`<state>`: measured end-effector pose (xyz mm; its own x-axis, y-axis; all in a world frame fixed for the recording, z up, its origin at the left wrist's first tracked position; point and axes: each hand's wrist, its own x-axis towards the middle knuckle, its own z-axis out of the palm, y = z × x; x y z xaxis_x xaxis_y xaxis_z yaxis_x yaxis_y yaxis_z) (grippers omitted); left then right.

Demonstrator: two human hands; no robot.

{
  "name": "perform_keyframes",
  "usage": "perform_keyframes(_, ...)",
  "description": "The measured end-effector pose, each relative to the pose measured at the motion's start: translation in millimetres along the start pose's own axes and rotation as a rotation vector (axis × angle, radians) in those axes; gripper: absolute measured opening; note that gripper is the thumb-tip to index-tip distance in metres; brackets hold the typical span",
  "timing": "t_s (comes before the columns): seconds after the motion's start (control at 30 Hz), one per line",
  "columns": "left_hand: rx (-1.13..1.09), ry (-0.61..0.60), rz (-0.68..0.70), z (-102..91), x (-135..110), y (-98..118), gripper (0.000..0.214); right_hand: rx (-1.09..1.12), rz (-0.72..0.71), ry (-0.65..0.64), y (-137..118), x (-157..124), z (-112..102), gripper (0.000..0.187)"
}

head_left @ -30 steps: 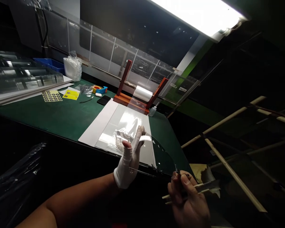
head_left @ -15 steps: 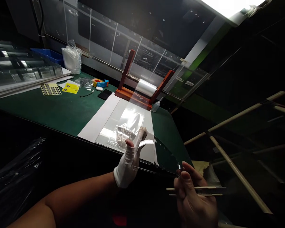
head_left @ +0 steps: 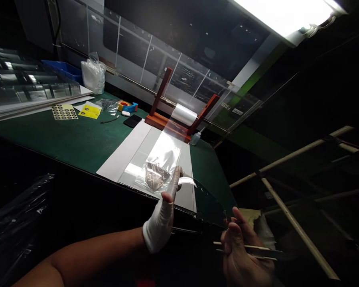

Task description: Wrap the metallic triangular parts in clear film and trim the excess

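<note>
- Left hand (head_left: 159,225): white fabric glove, fingers (head_left: 176,181) raised and spread, a clear film strip (head_left: 186,181) curling just beyond them; whether they grip it cannot be told.
- Right hand (head_left: 243,259): bare, fingers (head_left: 233,229) curled and pinching two long pale sticks (head_left: 248,247) with a dark flat end.
- Curved tinted plastic sheet (head_left: 208,207): smooth, glossy, overhanging the table edge between both hands, its far corner near the right fingers.
- Green mat table (head_left: 74,139): matte top, its dark front edge running beneath the left hand; open green surface left of the white board (head_left: 124,149).
- Clear plastic bag (head_left: 155,177): crumpled, lying on the board, just beyond the left hand.
- Film roll (head_left: 184,114): glossy, on a rod in an orange wooden stand (head_left: 164,122), its sheet running down across the board.
- Dropper bottle (head_left: 195,139): translucent, just beside the stand.
- Change: both hands sit lower in view than half a second before; the sticks lie nearer level.
</note>
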<state>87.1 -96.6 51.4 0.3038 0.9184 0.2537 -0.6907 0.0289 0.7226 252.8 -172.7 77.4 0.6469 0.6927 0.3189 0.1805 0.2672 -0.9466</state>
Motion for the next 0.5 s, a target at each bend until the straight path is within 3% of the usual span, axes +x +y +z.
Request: perform_keyframes(0.5,0.136,-0.092,0.177,-12.6,-9.9,-24.7,0.087,-0.156,0.034,0.046,5.7,-3.9,1.9,0.049)
